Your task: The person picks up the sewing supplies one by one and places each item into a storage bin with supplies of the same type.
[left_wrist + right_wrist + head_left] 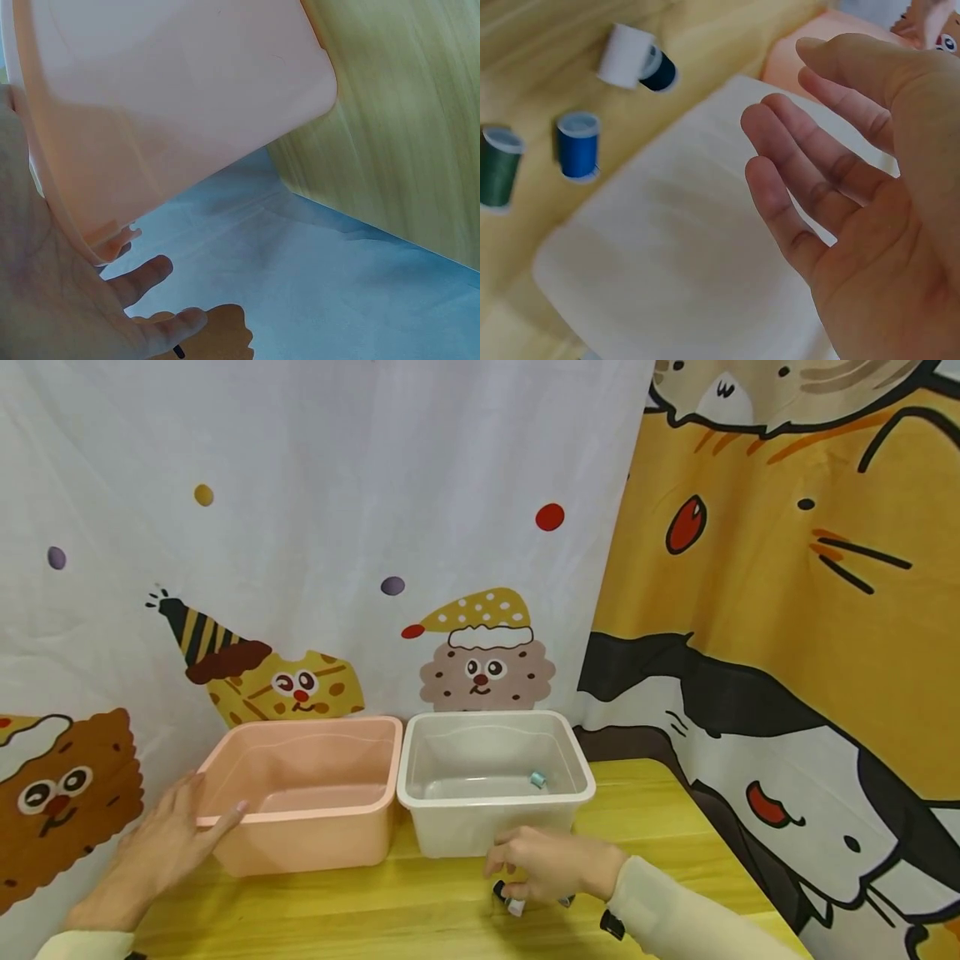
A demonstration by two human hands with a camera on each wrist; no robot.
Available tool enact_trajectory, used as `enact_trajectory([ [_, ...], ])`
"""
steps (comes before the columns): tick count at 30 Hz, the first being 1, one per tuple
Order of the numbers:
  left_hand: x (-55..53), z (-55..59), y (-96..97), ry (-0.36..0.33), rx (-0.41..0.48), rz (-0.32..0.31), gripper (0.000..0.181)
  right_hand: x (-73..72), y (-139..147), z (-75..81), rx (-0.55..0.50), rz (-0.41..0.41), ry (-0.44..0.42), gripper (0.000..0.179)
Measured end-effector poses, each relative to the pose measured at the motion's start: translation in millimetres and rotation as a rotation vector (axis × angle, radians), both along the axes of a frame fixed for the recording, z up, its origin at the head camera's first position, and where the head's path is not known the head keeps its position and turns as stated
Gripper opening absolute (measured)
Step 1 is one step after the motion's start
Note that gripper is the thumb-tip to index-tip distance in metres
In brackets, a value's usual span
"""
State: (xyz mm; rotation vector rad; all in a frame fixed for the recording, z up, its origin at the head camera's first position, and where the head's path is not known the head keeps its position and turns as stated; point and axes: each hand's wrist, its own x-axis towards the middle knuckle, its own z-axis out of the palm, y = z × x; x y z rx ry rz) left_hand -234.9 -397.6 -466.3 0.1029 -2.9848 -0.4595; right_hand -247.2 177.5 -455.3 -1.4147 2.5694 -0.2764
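My left hand (161, 839) rests at the left front corner of the pink bin (300, 847), thumb by the front rim and fingers spread. In front of the white bin (487, 831) hovers my right hand (543, 864), its fingers loosely bent and holding nothing. Close below it on the table lie a white thread spool (626, 56) and a dark thread spool (658, 71), end to end. A blue thread spool (577, 146) and a green thread spool (501, 169) stand nearby in the right wrist view, mostly hidden by the hand in the head view. Inside the white bin lies a light teal spool (537, 778).
Both bins stand side by side on the yellow wood-grain table (337, 910). Behind them hangs a pale printed curtain (315, 527). An orange cartoon-cat cloth (750, 610) borders the table on the right.
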Motion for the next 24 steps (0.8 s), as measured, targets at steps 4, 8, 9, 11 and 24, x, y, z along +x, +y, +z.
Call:
enact_trajectory([
  [4, -0.9, 0.4, -0.4, 0.000, 0.000, -0.004, 0.120, -1.6, -3, -17.7, 0.031, -0.004, 0.055, 0.030],
  [8, -1.1, 0.1, -1.0, -0.006, 0.005, -0.009, 0.120, -4.7, -4, -31.4, 0.038, -0.004, 0.088, 0.030],
  [9, -1.1, 0.0, -0.8, -0.006, 0.006, -0.009, 0.119, -5.5, -3, -34.2, 0.037, -0.008, 0.086, 0.029],
  [11, -1.1, -0.1, -1.0, -0.009, 0.009, -0.007, 0.120, -7.2, -3, -39.5, 0.029, -0.024, 0.073, 0.028],
  [24, -0.2, 0.8, -0.7, -0.026, 0.019, 0.006, 0.122, -9.5, -6, -65.8, -0.013, -0.115, 0.094, 0.020],
])
